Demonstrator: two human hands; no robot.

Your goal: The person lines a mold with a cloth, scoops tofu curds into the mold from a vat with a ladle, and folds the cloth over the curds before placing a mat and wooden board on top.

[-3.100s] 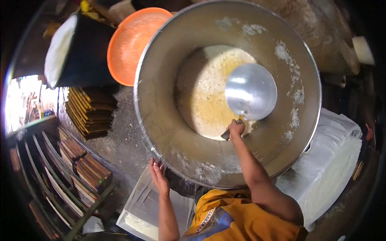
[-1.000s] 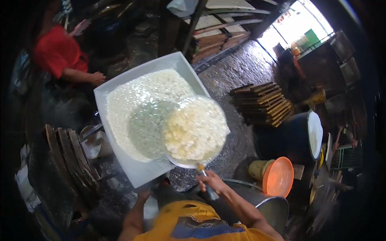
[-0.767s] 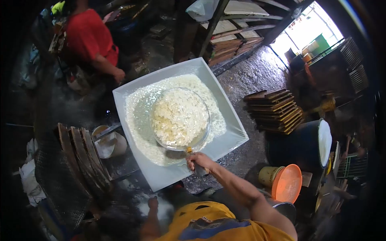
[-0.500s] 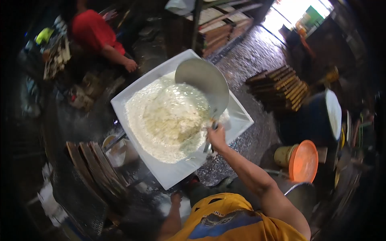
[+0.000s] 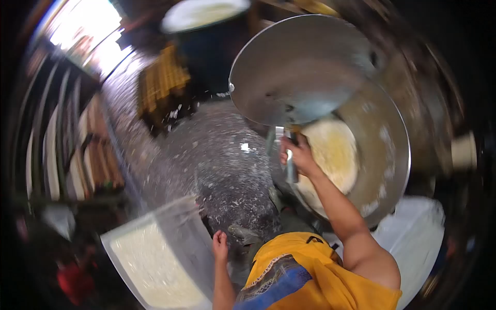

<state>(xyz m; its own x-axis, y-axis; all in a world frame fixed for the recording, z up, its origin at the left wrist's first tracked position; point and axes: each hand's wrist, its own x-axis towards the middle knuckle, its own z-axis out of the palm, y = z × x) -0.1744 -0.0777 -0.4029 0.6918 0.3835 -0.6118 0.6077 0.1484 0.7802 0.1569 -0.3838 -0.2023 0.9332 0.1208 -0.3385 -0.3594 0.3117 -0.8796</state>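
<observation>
My right hand (image 5: 299, 155) is closed around the handle of a large metal wok (image 5: 305, 62), held tilted with its bowl away from me. The wok hangs over the far side of a big metal pot (image 5: 387, 155) and hides part of its rim. Inside the pot is a pale yellowish liquid (image 5: 336, 150) with white foam at the edge. Beside my left leg, my left hand (image 5: 220, 245) hangs low with loosely curled fingers and holds nothing. Left of it stands a square white tub (image 5: 194, 232) with a whitish liquid in it.
A dark drum with a whitish top (image 5: 206, 57) stands at the back, beside stacked wooden slats (image 5: 163, 80). Wooden boards (image 5: 77, 139) stand at the left. The floor (image 5: 232, 150) looks wet. A white container (image 5: 413, 237) sits right of me, and someone in red (image 5: 75, 281) is at lower left.
The view has swung right, away from the white tub. My right hand has carried the wok from above the tub to the metal pot. My left hand still hangs low.
</observation>
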